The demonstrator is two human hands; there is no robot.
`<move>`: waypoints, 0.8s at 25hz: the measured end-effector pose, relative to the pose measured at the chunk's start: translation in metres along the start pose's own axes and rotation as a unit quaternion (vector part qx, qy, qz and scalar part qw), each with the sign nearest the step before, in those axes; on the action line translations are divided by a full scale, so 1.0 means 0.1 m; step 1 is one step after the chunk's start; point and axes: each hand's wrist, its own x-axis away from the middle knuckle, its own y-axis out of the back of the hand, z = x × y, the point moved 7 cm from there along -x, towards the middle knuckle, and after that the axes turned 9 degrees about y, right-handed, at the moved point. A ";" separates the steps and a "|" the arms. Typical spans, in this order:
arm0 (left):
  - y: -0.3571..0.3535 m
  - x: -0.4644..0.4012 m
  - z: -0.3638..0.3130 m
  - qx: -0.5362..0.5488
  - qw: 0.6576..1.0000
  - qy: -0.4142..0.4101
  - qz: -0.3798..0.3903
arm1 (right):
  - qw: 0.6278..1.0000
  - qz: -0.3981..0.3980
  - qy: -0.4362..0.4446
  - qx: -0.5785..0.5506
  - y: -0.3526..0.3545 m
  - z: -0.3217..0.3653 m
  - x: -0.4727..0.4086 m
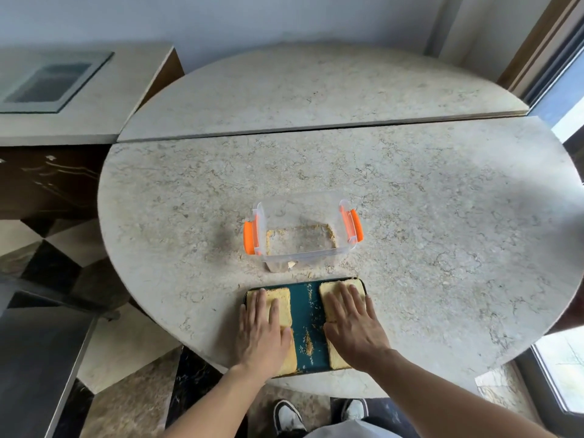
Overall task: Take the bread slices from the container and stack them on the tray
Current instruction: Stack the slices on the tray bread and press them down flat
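A dark teal tray (308,314) lies at the near edge of the round table, strewn with crumbs. Bread slices sit on it in two groups: a left stack (278,297) and a right stack (339,287). My left hand (262,333) rests flat on the left stack, fingers spread. My right hand (354,327) lies flat on the right stack in the same way. Just beyond the tray stands a clear plastic container (301,235) with orange clip handles; it holds only crumbs.
The round stone table (442,216) has a seam across its far half. Crumbs lie between the container and the tray. A counter with a glass panel (53,80) stands at the far left. My shoes (289,417) show below the table edge.
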 end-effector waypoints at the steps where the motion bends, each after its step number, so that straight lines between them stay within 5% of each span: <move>1: 0.00 0.01 0.02 0.000 1.000 0.007 0.003 | 1.000 -0.001 -0.002 -0.008 -0.02 0.01 -0.01; 20: -0.05 -0.07 0.01 -0.008 1.000 0.015 0.026 | 0.999 -0.019 0.032 -0.005 0.07 0.00 -0.05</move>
